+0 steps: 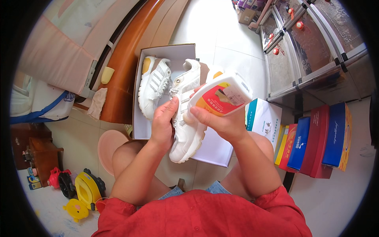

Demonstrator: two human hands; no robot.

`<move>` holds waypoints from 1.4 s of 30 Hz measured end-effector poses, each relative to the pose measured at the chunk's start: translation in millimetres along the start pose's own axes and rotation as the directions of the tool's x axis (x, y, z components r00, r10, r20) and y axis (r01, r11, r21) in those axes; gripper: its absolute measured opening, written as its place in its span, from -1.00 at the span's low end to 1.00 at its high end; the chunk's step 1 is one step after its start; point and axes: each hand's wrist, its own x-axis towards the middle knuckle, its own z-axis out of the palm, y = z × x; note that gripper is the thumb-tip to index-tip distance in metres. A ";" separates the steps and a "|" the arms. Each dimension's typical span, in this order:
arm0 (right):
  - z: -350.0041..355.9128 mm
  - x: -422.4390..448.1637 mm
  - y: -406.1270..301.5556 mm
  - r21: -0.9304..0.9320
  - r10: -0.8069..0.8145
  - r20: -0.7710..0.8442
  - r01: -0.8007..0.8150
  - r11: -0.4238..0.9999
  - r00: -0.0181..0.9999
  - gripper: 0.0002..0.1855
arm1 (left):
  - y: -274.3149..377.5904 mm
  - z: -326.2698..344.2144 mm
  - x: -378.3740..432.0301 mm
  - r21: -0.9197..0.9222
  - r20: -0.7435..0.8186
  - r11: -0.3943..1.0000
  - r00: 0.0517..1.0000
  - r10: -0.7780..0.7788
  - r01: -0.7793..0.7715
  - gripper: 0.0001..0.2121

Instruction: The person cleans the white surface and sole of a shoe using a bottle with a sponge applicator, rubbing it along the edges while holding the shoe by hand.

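A white sneaker [186, 133] with grey side stripes hangs in front of me, toe towards my body, gripped at its side by my left hand [165, 121]. My right hand [219, 118] is closed around a white plastic bottle [234, 89] with a red and orange label, tilted so that its narrow end meets the sneaker's upper near the laces. An applicator tip seems to touch the shoe there. The matching sneaker [154, 86] lies inside an open shoebox [183, 50] behind. The box's pale lid [214, 151] shows beneath the held shoe.
Several shoeboxes [314, 142] stand at the right, below glass-fronted cabinets [311, 50]. A curved brown wooden piece of furniture [121, 89] borders the shoebox on the left. A pink basin [111, 148] is by my left knee; a yellow child's potty [87, 189] stands lower left.
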 end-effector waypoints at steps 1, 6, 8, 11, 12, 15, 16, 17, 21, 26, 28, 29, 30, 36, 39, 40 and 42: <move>-1.6 0.7 -1.0 -0.001 0.000 -0.001 0.000 1.000 1.000 -0.55 | 0.0 -1.2 0.3 0.000 0.001 1.000 1.000 -0.001 0.001 -0.62; -6.3 4.9 -0.7 -0.164 -0.035 -0.123 0.015 0.986 0.992 -0.59 | 4.9 -4.3 1.0 0.018 0.036 0.996 0.995 -0.090 0.089 -0.60; -5.7 4.4 -2.2 -0.177 -0.043 -0.132 0.019 0.984 0.990 -0.59 | 3.3 -1.9 1.8 0.011 -0.003 0.998 0.998 -0.065 0.065 -0.64; -3.9 1.6 -4.9 -0.006 0.030 -0.082 -0.030 1.000 0.996 -0.59 | 0.2 -3.5 3.8 0.031 -0.044 0.999 0.998 -0.034 0.035 -0.69; -2.3 1.5 -5.0 -0.036 0.015 -0.068 -0.018 0.999 0.998 -0.60 | -0.1 -4.5 3.8 0.061 -0.045 0.998 0.999 -0.026 0.029 -0.71; -3.8 4.1 -4.1 -0.093 -0.012 -0.067 0.006 0.996 0.998 -0.60 | 1.7 -8.1 4.4 0.107 -0.004 0.994 0.999 -0.033 0.034 -0.71; -6.2 6.0 -3.6 -0.124 -0.011 -0.093 -0.001 0.992 0.996 -0.60 | 2.2 -7.2 3.7 0.108 -0.004 0.994 0.999 -0.034 0.034 -0.71; -8.2 7.1 -3.3 -0.155 -0.010 -0.119 -0.008 0.988 0.993 -0.59 | 3.0 -5.2 2.5 0.114 -0.024 0.993 0.999 -0.043 0.045 -0.71; -9.1 7.1 -6.1 -0.301 -0.051 -0.145 0.005 0.954 0.988 -0.59 | 5.4 -0.5 1.9 0.106 -0.063 0.993 0.997 -0.044 0.051 -0.70; -18.4 -1.5 1.0 -0.123 -0.053 -0.023 0.050 0.991 0.998 -0.56 | -0.8 -6.8 4.8 0.091 -0.055 0.996 0.998 -0.016 0.021 -0.69; -16.0 -1.4 -0.3 -0.129 -0.097 0.085 0.108 0.986 0.992 -0.55 | -1.4 -8.4 5.1 0.090 -0.066 0.996 0.998 -0.005 0.011 -0.69; -15.1 -0.7 0.5 -0.129 -0.096 0.084 0.106 0.986 0.992 -0.55 | -0.6 -9.7 5.8 0.101 -0.060 0.995 0.998 -0.009 0.015 -0.69; -14.5 0.0 1.3 -0.134 -0.109 0.069 0.118 0.984 0.992 -0.55 | 0.0 -10.5 5.7 0.113 -0.056 0.993 0.998 -0.014 0.020 -0.69; -19.1 5.8 -2.0 -0.334 -0.089 -0.006 0.082 0.939 0.996 -0.51 | 5.5 -1.0 2.7 0.104 -0.037 0.994 0.999 -0.027 0.030 -0.69; -20.3 3.0 4.5 -0.302 -0.162 0.021 0.161 0.940 0.986 -0.49 | 4.2 -1.1 3.7 0.086 -0.056 0.996 0.998 -0.015 0.020 -0.70; -21.0 1.8 3.5 -0.301 -0.163 0.023 0.162 0.940 0.986 -0.49 | 1.9 -4.5 4.5 0.086 -0.057 0.996 0.998 -0.014 0.019 -0.70; -23.5 -1.3 -1.8 -0.045 0.029 0.138 -0.023 0.999 0.990 -0.47 | -3.3 -12.1 6.5 0.113 -0.068 0.993 0.997 0.020 -0.012 -0.71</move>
